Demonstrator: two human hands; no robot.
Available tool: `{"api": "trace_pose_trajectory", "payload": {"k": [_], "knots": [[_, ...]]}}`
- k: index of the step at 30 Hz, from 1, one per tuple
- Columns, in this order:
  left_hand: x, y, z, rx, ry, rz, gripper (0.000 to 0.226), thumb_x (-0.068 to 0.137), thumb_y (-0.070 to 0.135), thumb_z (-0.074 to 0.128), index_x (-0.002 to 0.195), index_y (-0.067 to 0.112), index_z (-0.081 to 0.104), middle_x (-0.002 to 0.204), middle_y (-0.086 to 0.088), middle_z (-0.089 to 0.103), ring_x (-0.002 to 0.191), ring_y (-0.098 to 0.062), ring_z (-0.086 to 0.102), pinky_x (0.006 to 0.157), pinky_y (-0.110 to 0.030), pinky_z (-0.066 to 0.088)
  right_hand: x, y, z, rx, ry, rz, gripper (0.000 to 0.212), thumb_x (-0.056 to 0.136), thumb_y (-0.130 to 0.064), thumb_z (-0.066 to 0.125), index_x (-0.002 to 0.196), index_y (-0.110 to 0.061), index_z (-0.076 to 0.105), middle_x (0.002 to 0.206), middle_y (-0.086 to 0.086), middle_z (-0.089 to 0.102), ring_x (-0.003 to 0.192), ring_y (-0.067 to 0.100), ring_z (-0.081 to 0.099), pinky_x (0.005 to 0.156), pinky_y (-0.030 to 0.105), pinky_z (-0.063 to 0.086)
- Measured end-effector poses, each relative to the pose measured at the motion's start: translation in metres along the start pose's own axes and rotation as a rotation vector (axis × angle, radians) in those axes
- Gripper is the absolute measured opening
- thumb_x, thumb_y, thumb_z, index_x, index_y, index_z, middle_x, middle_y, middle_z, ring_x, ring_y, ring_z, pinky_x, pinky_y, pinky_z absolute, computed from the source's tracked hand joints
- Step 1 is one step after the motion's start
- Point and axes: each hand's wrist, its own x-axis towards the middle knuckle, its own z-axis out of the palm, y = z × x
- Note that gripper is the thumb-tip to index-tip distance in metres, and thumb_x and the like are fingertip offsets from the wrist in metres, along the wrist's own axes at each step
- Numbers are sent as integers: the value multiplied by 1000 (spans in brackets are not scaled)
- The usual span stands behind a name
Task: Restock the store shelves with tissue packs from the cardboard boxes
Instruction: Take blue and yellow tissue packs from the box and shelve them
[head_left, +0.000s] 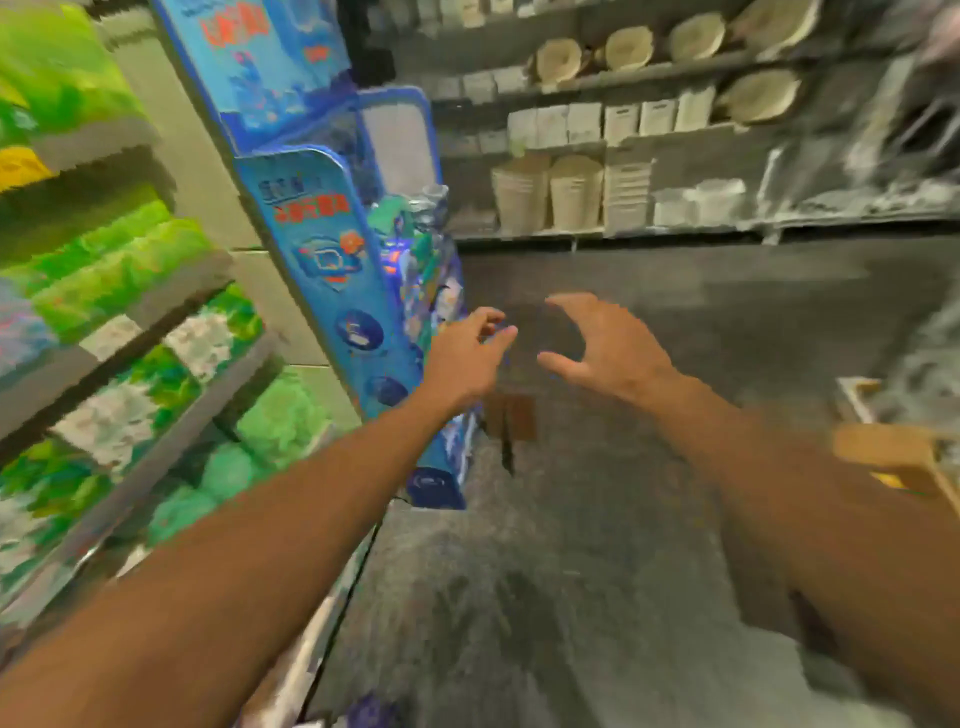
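The frame is blurred by motion. Both my arms stretch forward over the grey floor (571, 545). My left hand (470, 353) hangs in the air beside the blue display stand, fingers loosely curled, holding nothing. My right hand (608, 345) is spread wide with thumb and fingers apart, also empty. Green and white tissue packs (119, 410) fill the shelves (171, 457) at the left. A cardboard box (893, 452) shows at the right edge, next to my right forearm. No pack is in either hand.
A tall blue printed display stand (322, 270) with colourful packs stands at the end of the left shelves. Far shelves (597, 231) hold beige buckets, baskets and white boxes. A small brown patch (511, 415) lies on the floor below my hands.
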Motion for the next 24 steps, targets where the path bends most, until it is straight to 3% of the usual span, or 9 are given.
{"api": "trace_pose_trajectory", "payload": {"k": [5, 8, 11, 15, 18, 24], "knots": [[-21, 108, 222, -32, -418, 98, 35, 95, 30, 61, 126, 15, 63, 121, -6, 68, 114, -20, 61, 94, -23, 38, -166, 172, -71, 1, -5, 528, 82, 76, -53, 65, 146, -13, 46, 146, 10, 51, 134, 25, 48, 110, 34, 33], [-41, 160, 317, -36, -619, 156, 37, 94, 31, 62, 128, 15, 62, 123, -5, 67, 115, -20, 60, 91, -22, 37, -251, 234, -104, 4, 61, 791, 78, 81, -47, 74, 147, -17, 45, 142, 9, 55, 129, 27, 52, 103, 31, 35], [-50, 201, 396, -39, -785, 191, 37, 93, 31, 63, 127, 17, 63, 121, -4, 67, 114, -19, 60, 94, -23, 40, -311, 280, -123, 16, 128, 995, 76, 78, -54, 68, 143, -17, 49, 135, 8, 61, 123, 27, 56, 96, 32, 40], [-49, 227, 490, -38, -963, 200, 27, 91, 26, 65, 118, 21, 66, 110, -1, 69, 98, -15, 63, 79, -18, 42, -366, 337, -127, 90, 226, 1236, 71, 76, -51, 73, 136, -17, 54, 130, 7, 65, 119, 27, 60, 95, 37, 48], [-27, 238, 559, 16, -1053, 234, 37, 89, 30, 66, 125, 21, 64, 117, -1, 68, 105, -17, 64, 90, -26, 45, -386, 381, -125, 127, 264, 1398, 76, 74, -53, 71, 137, -17, 51, 129, 10, 64, 117, 30, 59, 93, 38, 48], [41, 251, 673, 143, -1167, 215, 35, 92, 36, 62, 124, 23, 62, 114, 3, 66, 97, -18, 58, 79, -27, 37, -398, 478, -107, 245, 367, 1665, 66, 82, -42, 76, 138, -21, 48, 125, 3, 59, 107, 26, 60, 88, 36, 49]]}}
